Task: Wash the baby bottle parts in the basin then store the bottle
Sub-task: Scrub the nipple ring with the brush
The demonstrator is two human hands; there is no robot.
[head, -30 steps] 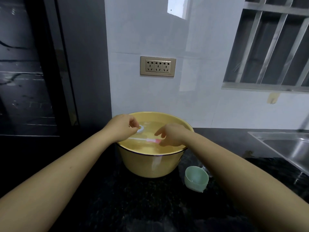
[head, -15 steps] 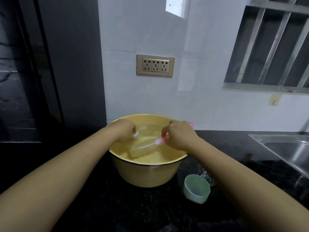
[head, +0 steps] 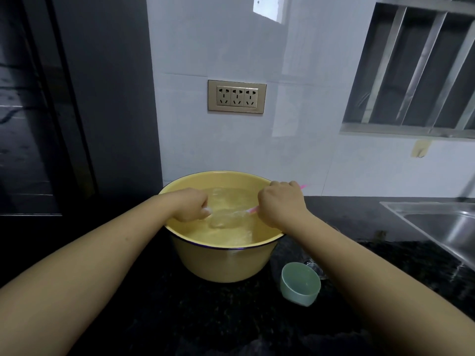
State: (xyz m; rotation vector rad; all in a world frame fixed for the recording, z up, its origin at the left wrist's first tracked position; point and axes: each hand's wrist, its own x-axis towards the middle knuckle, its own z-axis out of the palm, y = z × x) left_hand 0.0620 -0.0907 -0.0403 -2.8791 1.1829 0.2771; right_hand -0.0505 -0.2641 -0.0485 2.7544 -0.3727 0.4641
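A yellow basin (head: 226,263) full of water stands on the black counter. A clear baby bottle (head: 226,219) lies on its side in the water. My left hand (head: 190,208) grips the bottle's left end at the water's surface. My right hand (head: 281,205) grips the pink handle of a bottle brush (head: 253,209), whose head is pushed into the bottle from the right. The handle's far tip sticks out behind my fist. A green bottle cap (head: 299,283) rests on the counter right of the basin, with a small clear part (head: 314,267) just behind it.
A steel sink (head: 442,227) is set into the counter at the right. A wall socket (head: 236,96) is above the basin, a barred window (head: 416,73) at the upper right, and a dark cabinet (head: 38,111) at the left.
My right hand has drawn back to the right and up with the brush handle. The view has dropped, so the basin now lies lower in frame. My left hand stays on the bottle.
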